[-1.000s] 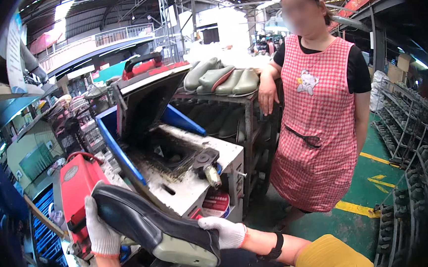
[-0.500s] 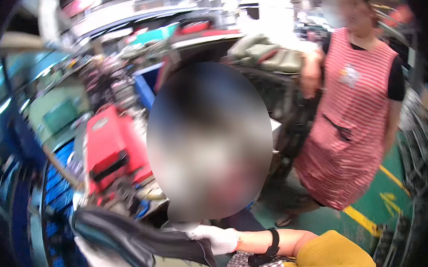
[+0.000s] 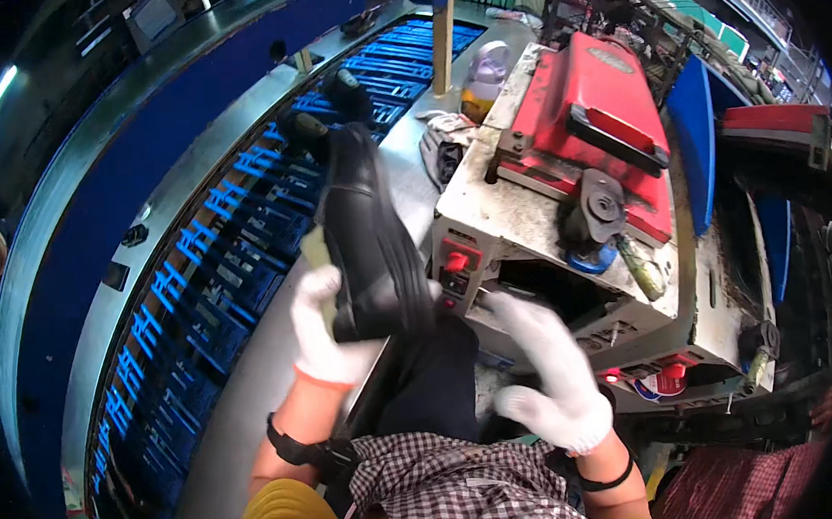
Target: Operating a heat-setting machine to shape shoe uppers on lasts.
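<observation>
My left hand (image 3: pixel 323 335), in a white glove, grips a black shoe (image 3: pixel 368 229) near its lower end. Pale yellow-green material, seemingly a shoe last, shows along the shoe's left side. The shoe points away from me, beside a conveyor of blue slats (image 3: pixel 239 214). Apart from it on the right, my gloved right hand (image 3: pixel 552 380) is open and holds nothing, its fingers extended and slightly blurred. That hand is in front of the beige machine (image 3: pixel 488 192) with a red cover (image 3: pixel 589 117).
Two dark shoes (image 3: pixel 346 93) lie on the conveyor. A blue beam (image 3: pixel 202 91) runs above its far side. Crumpled gloves (image 3: pixel 436 152) and a purple-and-yellow container (image 3: pixel 486 81) rest near the machine. Another person's red checked clothing (image 3: pixel 745 482) shows at lower right.
My view has swung left from the standing co-worker to the conveyor. My right hand has let go of the shoe; my left still holds it, now with its length pointing away from me.
</observation>
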Demonstrator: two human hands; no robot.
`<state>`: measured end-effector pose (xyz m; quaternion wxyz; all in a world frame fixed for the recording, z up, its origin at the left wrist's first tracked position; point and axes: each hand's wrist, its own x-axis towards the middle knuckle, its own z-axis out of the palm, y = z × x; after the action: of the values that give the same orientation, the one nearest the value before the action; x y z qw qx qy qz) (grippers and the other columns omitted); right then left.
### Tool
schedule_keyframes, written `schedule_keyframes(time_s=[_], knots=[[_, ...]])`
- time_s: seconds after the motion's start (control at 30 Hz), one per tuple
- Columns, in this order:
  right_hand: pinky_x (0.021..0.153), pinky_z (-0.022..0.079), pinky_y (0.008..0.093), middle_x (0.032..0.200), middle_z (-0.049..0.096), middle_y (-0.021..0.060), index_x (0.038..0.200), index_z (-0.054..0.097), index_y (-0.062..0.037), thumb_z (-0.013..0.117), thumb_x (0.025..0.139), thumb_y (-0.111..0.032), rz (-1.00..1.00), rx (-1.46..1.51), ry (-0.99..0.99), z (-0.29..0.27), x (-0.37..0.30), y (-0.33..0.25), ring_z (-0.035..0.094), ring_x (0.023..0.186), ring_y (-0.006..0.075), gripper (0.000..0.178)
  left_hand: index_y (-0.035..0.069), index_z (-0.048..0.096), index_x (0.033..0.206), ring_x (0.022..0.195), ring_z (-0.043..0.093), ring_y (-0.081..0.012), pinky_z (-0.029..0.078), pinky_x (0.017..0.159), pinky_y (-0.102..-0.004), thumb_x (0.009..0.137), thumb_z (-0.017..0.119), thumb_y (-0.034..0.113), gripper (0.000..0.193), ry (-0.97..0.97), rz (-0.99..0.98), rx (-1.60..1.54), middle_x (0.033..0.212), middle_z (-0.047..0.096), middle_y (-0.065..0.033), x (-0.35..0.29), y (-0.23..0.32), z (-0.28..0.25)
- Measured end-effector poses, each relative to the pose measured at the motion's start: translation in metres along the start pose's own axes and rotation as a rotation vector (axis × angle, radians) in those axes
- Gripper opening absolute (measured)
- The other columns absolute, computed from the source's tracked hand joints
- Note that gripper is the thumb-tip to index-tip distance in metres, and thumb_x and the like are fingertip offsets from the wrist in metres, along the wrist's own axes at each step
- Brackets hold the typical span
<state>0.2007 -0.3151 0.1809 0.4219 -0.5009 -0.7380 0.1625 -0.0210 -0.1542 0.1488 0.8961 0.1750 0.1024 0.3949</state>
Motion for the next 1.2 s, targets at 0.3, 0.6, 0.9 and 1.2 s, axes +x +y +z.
schedule_keyframes(time_s=[0.3, 0.6, 0.9, 1.2], knots=[[0.092, 0.054, 0.0384, 0.121, 0.068, 0.0157, 0.155, 0.043, 0.0077, 0.046, 0.114, -0.037, 0.322, -0.223, 1.009, -0.031, -0.109, 0.030, 0.065, 0.104, 0.0226, 0.061, 0.019, 0.067, 0.090, 0.090, 0.069, -0.0223, 0.056, 0.084, -0.0471, 0.080, 0.076, 0.030, 0.018, 0.741, 0.280, 0.751, 0.090, 0.068, -0.0009, 0.165, 0.191, -0.183], [0.091, 0.053, 0.0419, 0.112, 0.074, 0.0144, 0.130, 0.068, 0.0035, 0.065, 0.098, -0.010, 0.114, -0.284, 0.785, -0.041, -0.061, 0.035, 0.069, 0.100, 0.0312, 0.035, 0.003, 0.061, 0.147, 0.136, 0.053, -0.0233, 0.041, 0.117, -0.0399, 0.091, 0.076, 0.040, 0.069, 0.103, 0.244, 1.415, 0.147, 0.061, -0.0098, 0.362, 0.045, -0.212], [0.094, 0.055, 0.0367, 0.115, 0.071, 0.0140, 0.133, 0.065, 0.0058, 0.056, 0.105, -0.002, 0.176, -0.257, 0.933, -0.046, -0.111, 0.032, 0.070, 0.105, 0.0250, 0.031, 0.001, 0.058, 0.145, 0.132, 0.056, -0.0254, 0.044, 0.114, -0.0418, 0.084, 0.081, 0.032, 0.072, 0.075, 0.305, 1.419, 0.143, 0.062, -0.0122, 0.272, 0.033, -0.255], [0.094, 0.054, 0.0324, 0.113, 0.070, 0.0116, 0.137, 0.064, 0.0038, 0.055, 0.104, 0.001, 0.256, -0.130, 0.994, -0.035, -0.117, 0.039, 0.069, 0.105, 0.0199, 0.034, -0.001, 0.055, 0.143, 0.129, 0.058, -0.0275, 0.047, 0.112, -0.0436, 0.077, 0.086, 0.023, 0.076, 0.336, 0.470, 1.511, 0.140, 0.062, -0.0145, 0.088, 0.126, -0.294]])
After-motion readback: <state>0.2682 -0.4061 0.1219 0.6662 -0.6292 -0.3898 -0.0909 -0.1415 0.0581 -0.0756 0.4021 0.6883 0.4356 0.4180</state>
